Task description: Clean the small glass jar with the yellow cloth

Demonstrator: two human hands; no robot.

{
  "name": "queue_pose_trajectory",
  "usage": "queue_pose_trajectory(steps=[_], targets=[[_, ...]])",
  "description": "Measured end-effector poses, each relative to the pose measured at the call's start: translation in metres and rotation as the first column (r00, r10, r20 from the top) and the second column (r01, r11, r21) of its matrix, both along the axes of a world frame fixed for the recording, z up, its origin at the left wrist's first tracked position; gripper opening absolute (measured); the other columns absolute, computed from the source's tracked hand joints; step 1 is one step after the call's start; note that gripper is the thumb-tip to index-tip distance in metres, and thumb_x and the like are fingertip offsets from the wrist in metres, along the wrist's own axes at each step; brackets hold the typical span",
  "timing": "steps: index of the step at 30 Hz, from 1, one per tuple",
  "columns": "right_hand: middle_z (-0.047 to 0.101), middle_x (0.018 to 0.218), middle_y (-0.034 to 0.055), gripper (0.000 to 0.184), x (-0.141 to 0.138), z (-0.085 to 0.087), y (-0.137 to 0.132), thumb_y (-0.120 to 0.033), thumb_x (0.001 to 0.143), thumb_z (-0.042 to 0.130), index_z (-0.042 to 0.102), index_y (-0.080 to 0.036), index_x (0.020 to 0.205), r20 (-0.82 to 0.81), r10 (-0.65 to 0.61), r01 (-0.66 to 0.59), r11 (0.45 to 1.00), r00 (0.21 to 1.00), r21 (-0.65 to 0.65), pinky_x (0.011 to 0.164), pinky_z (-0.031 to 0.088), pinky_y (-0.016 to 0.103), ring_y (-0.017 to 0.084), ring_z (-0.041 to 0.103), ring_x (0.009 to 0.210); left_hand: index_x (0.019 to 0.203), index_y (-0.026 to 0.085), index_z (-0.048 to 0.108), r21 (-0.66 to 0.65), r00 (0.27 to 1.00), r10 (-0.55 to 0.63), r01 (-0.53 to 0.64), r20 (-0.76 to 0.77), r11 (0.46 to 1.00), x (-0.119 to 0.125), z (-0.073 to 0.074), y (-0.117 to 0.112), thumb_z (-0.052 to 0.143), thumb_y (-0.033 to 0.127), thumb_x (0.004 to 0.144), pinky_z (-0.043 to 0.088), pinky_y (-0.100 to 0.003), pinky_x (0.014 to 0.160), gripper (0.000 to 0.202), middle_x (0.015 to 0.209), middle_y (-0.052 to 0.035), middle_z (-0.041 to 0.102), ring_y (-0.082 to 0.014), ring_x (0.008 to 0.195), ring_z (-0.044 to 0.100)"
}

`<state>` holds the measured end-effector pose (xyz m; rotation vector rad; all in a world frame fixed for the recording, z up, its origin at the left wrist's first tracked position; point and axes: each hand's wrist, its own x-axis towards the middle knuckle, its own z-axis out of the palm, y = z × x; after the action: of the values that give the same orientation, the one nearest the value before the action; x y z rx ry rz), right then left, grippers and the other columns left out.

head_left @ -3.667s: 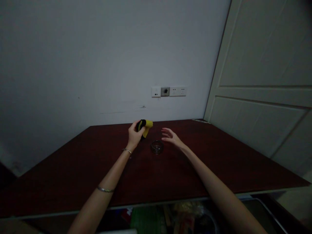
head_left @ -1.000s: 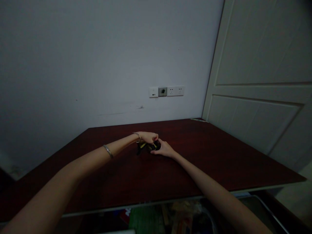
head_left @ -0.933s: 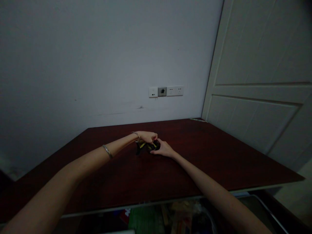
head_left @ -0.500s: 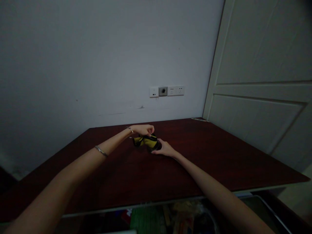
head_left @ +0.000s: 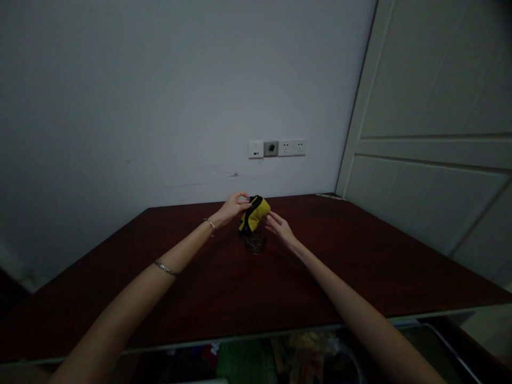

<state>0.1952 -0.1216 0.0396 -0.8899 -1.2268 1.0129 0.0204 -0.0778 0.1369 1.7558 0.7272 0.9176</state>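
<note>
A yellow cloth with black edging [head_left: 259, 213] is held up, bunched, above the table. My left hand [head_left: 235, 206] pinches its upper left side between thumb and fingers. At its lower right edge are the fingertips of my right hand [head_left: 280, 229], closed together against the cloth. Right below the cloth, a small clear glass dish [head_left: 255, 244] stands on the dark red table [head_left: 224, 288]. The cloth hides part of the dish's rim, and neither hand is on the glass.
Wall sockets [head_left: 286, 148] sit above the table's back edge. A pale panelled door [head_left: 432, 144] borders the right side. Below the front edge, an open drawer holds a green item [head_left: 244, 362], plastic-wrapped things [head_left: 310, 352] and a flat framed object [head_left: 432, 346].
The cloth has been lifted up and to the right, off the glass dish. My right hand has let go of the dish and moved up to the cloth's edge.
</note>
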Motion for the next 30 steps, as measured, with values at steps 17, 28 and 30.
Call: queue_pose_trajectory(steps=[17,28,30], targets=[[0.066,0.088,0.0038,0.041,0.009,0.018,-0.009,-0.043,0.060,0.068,0.058,-0.018,0.091,-0.106,-0.210,0.219,0.972,0.972,0.079,0.066,0.048,0.029,0.019,0.061,0.074,0.113,0.013,0.042,0.292,0.994,0.054,-0.026,-0.090,0.956,0.010,-0.044,-0.009,0.057,0.028,0.077,0.041,-0.037,0.092,0.041,0.113,-0.0143,0.057,-0.0205,0.107,0.054],[0.060,0.097,0.0064,0.031,0.032,0.020,-0.017,-0.020,0.069,0.053,0.053,-0.019,0.099,0.472,-0.532,0.274,0.815,0.704,0.510,0.081,0.043,0.035,0.021,0.054,0.089,0.139,0.012,0.006,0.115,0.896,-0.065,0.128,-0.438,0.985,-0.016,-0.087,-0.018,0.074,0.045,0.055,0.023,-0.042,0.106,0.113,0.140,-0.0240,0.027,-0.0287,0.128,0.033],[0.059,0.104,0.0072,0.038,0.029,0.021,-0.022,-0.014,0.070,0.051,0.053,-0.021,0.107,0.623,-0.493,0.085,0.820,0.607,0.565,0.085,0.041,0.036,0.022,0.051,0.096,0.139,0.013,0.006,0.100,0.911,-0.081,0.132,-0.403,0.986,-0.014,-0.092,-0.019,0.075,0.042,0.054,0.023,-0.042,0.106,0.113,0.138,-0.0226,0.031,-0.0281,0.125,0.037]])
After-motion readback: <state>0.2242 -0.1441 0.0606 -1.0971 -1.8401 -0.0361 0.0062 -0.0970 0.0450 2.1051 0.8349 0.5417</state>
